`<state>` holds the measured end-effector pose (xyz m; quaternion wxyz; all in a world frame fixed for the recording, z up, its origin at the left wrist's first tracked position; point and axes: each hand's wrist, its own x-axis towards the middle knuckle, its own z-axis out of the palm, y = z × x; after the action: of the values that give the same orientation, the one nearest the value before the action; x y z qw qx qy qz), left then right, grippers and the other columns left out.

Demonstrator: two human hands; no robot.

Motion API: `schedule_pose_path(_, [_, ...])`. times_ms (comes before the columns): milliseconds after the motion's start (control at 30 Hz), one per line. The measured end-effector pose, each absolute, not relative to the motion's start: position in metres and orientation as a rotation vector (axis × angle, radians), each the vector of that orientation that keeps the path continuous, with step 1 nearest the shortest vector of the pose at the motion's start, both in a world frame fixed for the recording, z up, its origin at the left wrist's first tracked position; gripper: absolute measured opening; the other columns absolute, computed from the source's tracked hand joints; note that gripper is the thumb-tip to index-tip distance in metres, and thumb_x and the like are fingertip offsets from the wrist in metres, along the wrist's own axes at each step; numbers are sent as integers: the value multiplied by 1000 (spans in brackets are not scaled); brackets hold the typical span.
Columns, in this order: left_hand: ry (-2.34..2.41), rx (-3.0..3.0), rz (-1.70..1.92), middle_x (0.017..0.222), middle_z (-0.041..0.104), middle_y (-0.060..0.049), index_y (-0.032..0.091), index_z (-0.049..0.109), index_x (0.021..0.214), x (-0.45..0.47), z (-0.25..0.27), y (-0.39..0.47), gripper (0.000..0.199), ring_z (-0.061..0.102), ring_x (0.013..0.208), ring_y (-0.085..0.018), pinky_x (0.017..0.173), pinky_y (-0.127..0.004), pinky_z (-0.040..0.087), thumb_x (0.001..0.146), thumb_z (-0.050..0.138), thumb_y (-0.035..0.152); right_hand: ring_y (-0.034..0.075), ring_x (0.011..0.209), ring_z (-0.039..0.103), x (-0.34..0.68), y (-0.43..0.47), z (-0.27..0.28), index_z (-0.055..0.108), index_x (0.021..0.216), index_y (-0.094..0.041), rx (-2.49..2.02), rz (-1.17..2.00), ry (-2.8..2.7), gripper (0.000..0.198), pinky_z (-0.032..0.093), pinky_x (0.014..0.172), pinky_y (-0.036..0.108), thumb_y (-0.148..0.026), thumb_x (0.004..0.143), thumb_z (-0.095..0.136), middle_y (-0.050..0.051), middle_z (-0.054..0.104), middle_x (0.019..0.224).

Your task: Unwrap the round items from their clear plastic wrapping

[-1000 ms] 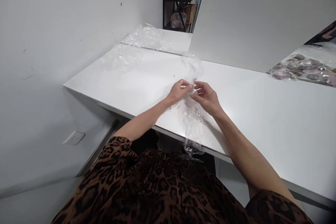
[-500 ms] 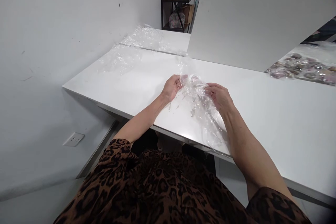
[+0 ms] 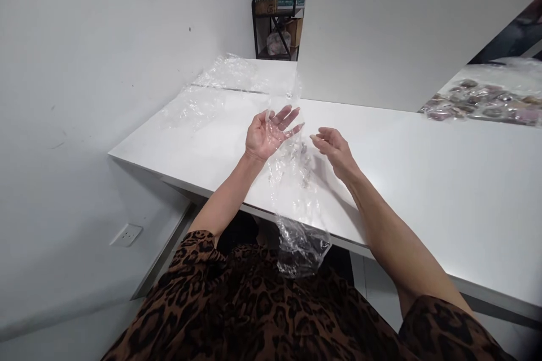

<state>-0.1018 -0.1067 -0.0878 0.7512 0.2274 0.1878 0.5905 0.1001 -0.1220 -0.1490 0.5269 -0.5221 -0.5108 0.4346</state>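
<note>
Head view: clear film (image 3: 292, 172) crosses the left hand (image 3: 271, 132) and hangs over the desk (image 3: 423, 192) near edge. Left fingers spread, thumb's pinch I cannot tell; right hand (image 3: 334, 149) curves loosely, empty. Spreading film seems the step; next probably needs light two-handed grip.

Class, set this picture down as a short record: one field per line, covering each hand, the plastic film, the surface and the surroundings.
Left hand: the left hand has its fingers spread, seen partly through clear film
Right hand: the right hand is apart from the left, fingers curled; whether it holds film is unclear
Film: crinkled, draping past the near edge
Surface: white table
Back left: more crumpled film
Far right: clear-wrapped items
Background: dark rack
Wall: socket plate
</note>
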Motion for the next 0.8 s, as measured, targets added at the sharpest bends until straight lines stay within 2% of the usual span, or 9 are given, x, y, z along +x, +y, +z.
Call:
schedule_pose_path(67, [416, 545, 1305, 128, 75, -6, 16, 60, 79, -97, -73, -110, 33, 55, 147, -31, 119, -63, 46, 104, 43, 29, 20, 104, 60, 99, -121, -151, 63, 114, -27, -1251, 1051, -1186, 51, 50, 91, 37, -51, 72, 79, 4, 64, 116])
schedule_pose_path(167, [432, 649, 1322, 127, 74, -5, 16, 63, 84, -91, -51, -112, 36, 56, 146, -31, 119, -63, 47, 106, 39, 31, 17, 95, 59, 102, -116, -151, 64, 104, -25, -1286, 1074, -1002, 34, 47, 80, 31, -40, 75, 73, 2, 64, 109])
schedule_pose_path(267, [451, 768, 1347, 125, 73, -5, 15, 64, 89, -86, -30, -110, 38, 56, 146, -31, 117, -60, 49, 109, 34, 29, 14, 83, 57, 107, -111, -146, 62, 94, -24, -1290, 1106, -823, 23, 44, 68, 26, -40, 81, 69, 2, 64, 101])
schedule_pose_path(367, [530, 882, 1399, 124, 71, -4, 14, 64, 96, -80, -14, -106, 38, 58, 144, -31, 114, -58, 51, 109, 32, 29, 13, 73, 53, 112, -109, -141, 58, 89, -24, -1279, 1200, -753, 32, 44, 59, 25, -54, 85, 69, 3, 63, 92])
schedule_pose_path(433, [613, 938, 1420, 121, 71, -3, 13, 64, 99, -76, -8, -102, 41, 61, 139, -31, 111, -57, 53, 110, 28, 29, 14, 71, 53, 114, -109, -138, 58, 89, -24, -1275, 1267, -783, 40, 45, 56, 26, -61, 82, 74, 4, 64, 91])
schedule_pose_path(533, [704, 973, 1412, 112, 70, -3, 12, 63, 100, -72, -5, -94, 43, 69, 129, -28, 106, -56, 56, 110, 24, 29, 18, 78, 60, 116, -112, -135, 62, 93, -25, -1189, 1372, -888, 51, 52, 60, 29, -70, 77, 78, 7, 67, 95])
schedule_pose_path(600, [734, 969, 1393, 103, 68, -2, 13, 62, 99, -72, -3, -88, 39, 73, 121, -25, 104, -54, 58, 110, 28, 30, 20, 83, 64, 117, -115, -133, 65, 94, -25, -1086, 1437, -958, 55, 55, 64, 31, -74, 74, 79, 7, 70, 96])
schedule_pose_path(667, [756, 962, 1360, 92, 66, -1, 14, 61, 98, -72, 0, -82, 34, 76, 110, -21, 103, -52, 59, 109, 34, 30, 19, 82, 65, 117, -117, -132, 68, 91, -23, -1015, 1485, -1012, 53, 56, 65, 30, -67, 69, 87, 7, 72, 94])
schedule_pose_path(800, [846, 1061, 1230, 70, 56, 2, 18, 60, 97, -80, 15, -72, 30, 72, 81, -12, 99, -44, 62, 107, 49, 43, 12, 67, 61, 117, -115, -135, 68, 76, -17, -1038, 1469, -892, 36, 50, 56, 23, -29, 59, 97, 3, 69, 74])
